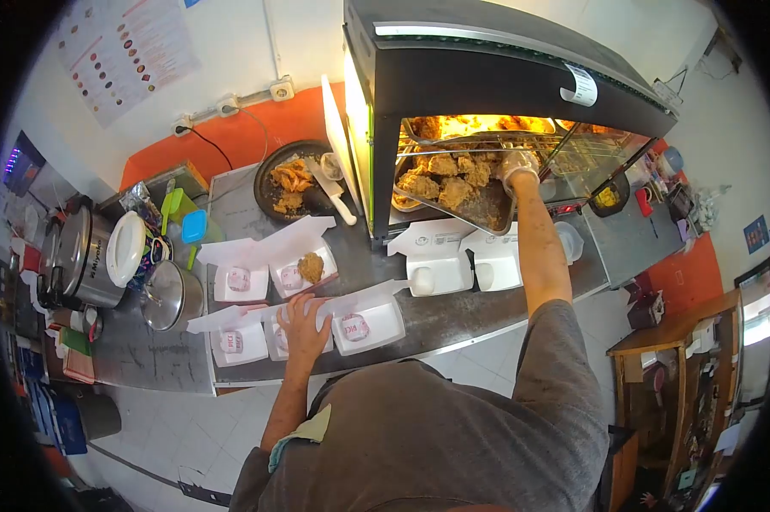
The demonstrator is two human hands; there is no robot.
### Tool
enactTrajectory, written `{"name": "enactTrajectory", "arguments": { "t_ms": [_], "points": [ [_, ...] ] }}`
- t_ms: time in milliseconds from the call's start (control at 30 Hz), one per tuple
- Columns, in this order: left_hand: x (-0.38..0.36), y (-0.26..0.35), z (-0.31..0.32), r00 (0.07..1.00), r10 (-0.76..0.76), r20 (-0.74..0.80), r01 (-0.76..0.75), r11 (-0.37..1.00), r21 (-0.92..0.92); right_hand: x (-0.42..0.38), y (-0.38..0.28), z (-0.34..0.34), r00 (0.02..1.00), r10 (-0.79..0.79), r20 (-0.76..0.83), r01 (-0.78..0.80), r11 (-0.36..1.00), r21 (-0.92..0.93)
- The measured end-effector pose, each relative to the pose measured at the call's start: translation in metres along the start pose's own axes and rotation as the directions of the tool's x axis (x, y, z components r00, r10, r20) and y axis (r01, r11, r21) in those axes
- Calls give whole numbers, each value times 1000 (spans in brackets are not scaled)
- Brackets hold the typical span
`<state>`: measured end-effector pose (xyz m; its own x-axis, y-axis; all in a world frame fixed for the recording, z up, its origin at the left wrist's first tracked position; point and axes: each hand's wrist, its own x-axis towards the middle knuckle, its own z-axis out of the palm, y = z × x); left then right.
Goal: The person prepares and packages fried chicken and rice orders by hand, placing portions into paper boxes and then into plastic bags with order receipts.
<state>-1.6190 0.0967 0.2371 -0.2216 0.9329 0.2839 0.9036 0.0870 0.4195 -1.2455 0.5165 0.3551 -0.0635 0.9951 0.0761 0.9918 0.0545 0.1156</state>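
Observation:
My left hand [302, 331] has its fingers spread over the edge of an open white takeaway box [329, 323], touching it. That box stands in the front row and holds a wrapped rice portion [281, 340], partly hidden by my fingers. My right hand [519, 160], in a clear plastic glove, reaches into the lit food warmer [385, 77]. It is at the right side of a metal tray [493, 209] of fried chicken [453, 189]; its fingertips are hard to make out. Behind my left hand, another box holds a piece of fried chicken [311, 267] beside wrapped rice [290, 277].
Two open boxes [438, 277] with round white portions stand below the warmer. A black pan [270, 205] holds fried pieces, with a knife [329, 189] across its rim. Pots [167, 294] and a large cooker [95, 256] crowd the counter's left. The warmer's glass door hangs near my right arm.

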Motion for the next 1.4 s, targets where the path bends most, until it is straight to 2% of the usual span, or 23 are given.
{"name": "enactTrajectory", "arguments": {
  "t_ms": [133, 200, 333, 433, 467, 533, 600, 667, 700, 733, 800, 867, 933, 1000, 1033, 1067, 1100, 1133, 1200, 1233, 1300, 1367, 1400],
  "points": [
    [1, -1, -3, 1000, -8, -9, 7, 1000, -15, -27, -17, -34, 1000, 17, 0, -17, 999, -34],
    [-1, -2, -7, 1000, 1, -11, -1, 1000, -21, -19, -13, -19, 1000, 4, 16, -3, 999, -54],
    [-5, -8, -8, 1000, 7, -11, -7, 999, -38, -13, -6, -6, 995, -42, -91, 40, 999, -20],
    [-6, -13, -13, 1000, 7, 9, -6, 999, -43, -29, -5, -36, 993, -33, 116, 24, 997, 75],
    [-6, -16, -13, 1000, 5, 7, -5, 997, -76, -31, 0, -30, 993, -28, 119, 18, 997, 80],
    [-8, -22, -11, 1000, 1, 17, 1, 994, -110, -47, 3, -21, 955, -78, -286, 106, 991, 84],
    [-8, -28, -10, 1000, -2, -1, 2, 995, -96, -64, 1, -24, 952, -66, -300, 99, 991, 94],
    [-5, -29, -15, 1000, 24, 3, -24, 998, -56, -80, -2, -23, 977, 35, -212, 43, 934, 354],
    [-5, -29, -18, 999, 53, 0, -53, 998, -17, -103, -1, -23, 961, 66, -267, 109, 800, 589],
    [-6, -31, -20, 999, 32, 13, -32, 999, -9, -125, -9, -29, 985, 110, -131, 83, 361, 929],
    [-2, -33, -21, 998, 54, 37, -55, 998, 5, -157, -15, -23, 995, -76, -60, 45, -181, 982],
    [3, -39, -16, 998, 44, 40, -44, 999, 15, -224, -61, -56, 943, -332, -19, -108, -359, 927],
    [-2, -43, -17, 998, 26, 53, -28, 999, 24, -253, -87, -21, 749, -643, 161, -239, -35, 971],
    [4, -41, -17, 998, 19, 64, -22, 999, 40, -275, -138, 13, 519, -757, 397, -19, 454, 891],
    [5, -38, -19, 997, 22, 76, -24, 1000, 18, -289, -156, 56, 556, -795, 241, 182, 400, 898],
    [7, -37, -18, 996, 40, 76, -40, 999, 5, -299, -179, 40, 519, -772, 367, 286, 561, 777],
    [6, -36, -17, 997, 27, 75, -25, 999, -25, -308, -197, 106, 566, -777, 274, 507, 590, 628],
    [5, -36, -17, 997, 13, 77, -9, 999, -51, -316, -207, 133, 582, -764, 278, 495, 604, 625],
    [5, -37, -16, 997, 31, 75, -28, 998, -50, -316, -218, 156, 683, -728, 54, 626, 622, 471],
    [4, -37, -19, 996, 28, 79, -25, 998, -49, -309, -212, 141, 694, -718, 51, 619, 631, 469],
    [0, -40, -21, 997, 27, 79, -23, 998, -50, -291, -190, 60, 698, -708, 111, 493, 587, 642],
    [-6, -46, -18, 997, 34, 76, -29, 998, -59, -277, -152, -19, 867, -498, 26, 245, 471, 847],
    [-9, -47, -18, 997, 31, 70, -27, 998, -63, -256, -129, -7, 887, -358, -292, 426, 389, 817]
  ]
}}
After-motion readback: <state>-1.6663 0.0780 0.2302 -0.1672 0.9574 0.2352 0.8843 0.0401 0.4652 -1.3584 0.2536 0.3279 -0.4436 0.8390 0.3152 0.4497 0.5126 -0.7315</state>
